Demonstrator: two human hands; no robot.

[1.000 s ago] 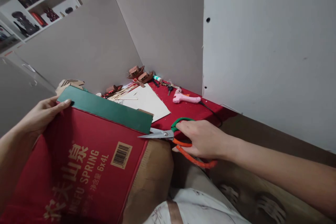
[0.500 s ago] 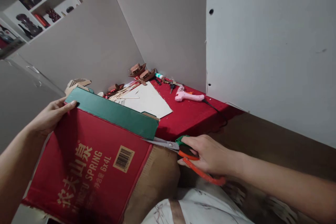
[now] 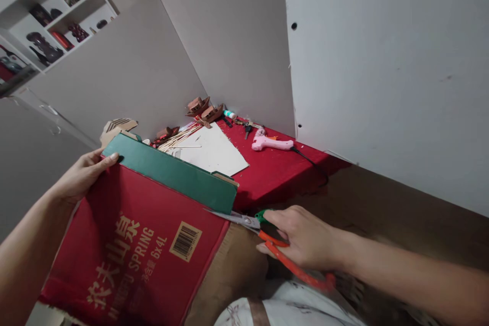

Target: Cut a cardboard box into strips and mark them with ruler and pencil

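Note:
A red cardboard box with gold lettering and a barcode is tilted in front of me, its green flap along the upper edge. My left hand grips the upper left corner, thumb on the flap. My right hand is closed round the handles of scissors with green and orange grips. Their blades lie at the right end of the crease between flap and red panel. One blade shows on the red face; the other is mostly hidden behind the cardboard.
Beyond the box is a red-covered table with a white board, thin wooden sticks, small wooden model boats and a pink glue gun with a black cord. A large white panel stands at right. Shelves hang upper left.
The box and both hands sit slightly lower and further right in view, while the background has shifted a little left. The scissors stay at the flap's crease, their blades a little more closed.

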